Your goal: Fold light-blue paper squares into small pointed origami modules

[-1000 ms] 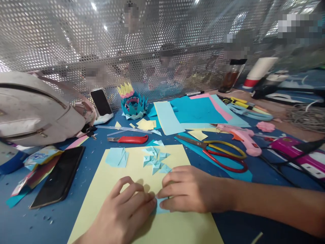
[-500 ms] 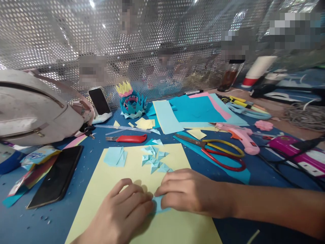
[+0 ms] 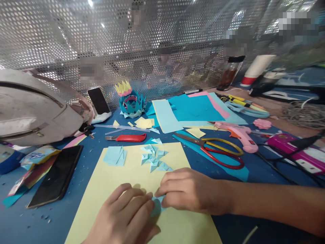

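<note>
A small piece of light blue paper point(image 3: 157, 205) lies on the yellow sheet point(image 3: 101, 196), partly hidden by my fingers. My left hand point(image 3: 129, 206) is closed at the paper's left side, fingertips on its edge. On the right side, my right hand point(image 3: 186, 191) grips it with fingers pressed together. Just beyond my hands sit several folded light blue paper triangles point(image 3: 153, 158). A stack of light blue paper squares point(image 3: 114, 156) rests at the sheet's upper left.
Behind the sheet lies a red box cutter point(image 3: 130, 138); scissors point(image 3: 215, 149) and a pink glue gun point(image 3: 240, 134) are to the right. A layered paper flower point(image 3: 132, 103) stands at the back. Left are a dark phone point(image 3: 57, 176) and a backpack point(image 3: 38, 105).
My left hand has shifted slightly down, and its thumb now shows below the fingers. A little more of the light blue paper's lower part is turned up. The right hand stays nearly in place.
</note>
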Demonstrator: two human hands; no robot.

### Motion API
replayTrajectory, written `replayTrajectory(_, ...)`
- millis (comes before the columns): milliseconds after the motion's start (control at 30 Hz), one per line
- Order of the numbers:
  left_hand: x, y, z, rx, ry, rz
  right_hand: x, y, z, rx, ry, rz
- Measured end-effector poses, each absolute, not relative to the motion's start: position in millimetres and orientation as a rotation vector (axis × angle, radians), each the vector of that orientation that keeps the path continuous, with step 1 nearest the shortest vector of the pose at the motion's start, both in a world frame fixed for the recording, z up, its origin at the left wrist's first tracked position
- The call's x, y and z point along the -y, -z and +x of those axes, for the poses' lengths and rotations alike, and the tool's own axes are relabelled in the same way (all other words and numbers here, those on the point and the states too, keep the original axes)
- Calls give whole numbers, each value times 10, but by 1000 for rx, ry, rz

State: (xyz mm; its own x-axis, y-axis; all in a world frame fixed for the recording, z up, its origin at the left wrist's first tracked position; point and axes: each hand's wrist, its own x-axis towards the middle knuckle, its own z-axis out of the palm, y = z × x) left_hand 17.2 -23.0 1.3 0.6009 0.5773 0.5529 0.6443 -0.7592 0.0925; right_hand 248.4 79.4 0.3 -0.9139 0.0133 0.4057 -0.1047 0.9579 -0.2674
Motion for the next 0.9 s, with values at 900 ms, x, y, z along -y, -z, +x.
replayTrajectory(900,293,247,224,1100,1047,-2572,-840,38,2493,2709,-277,138)
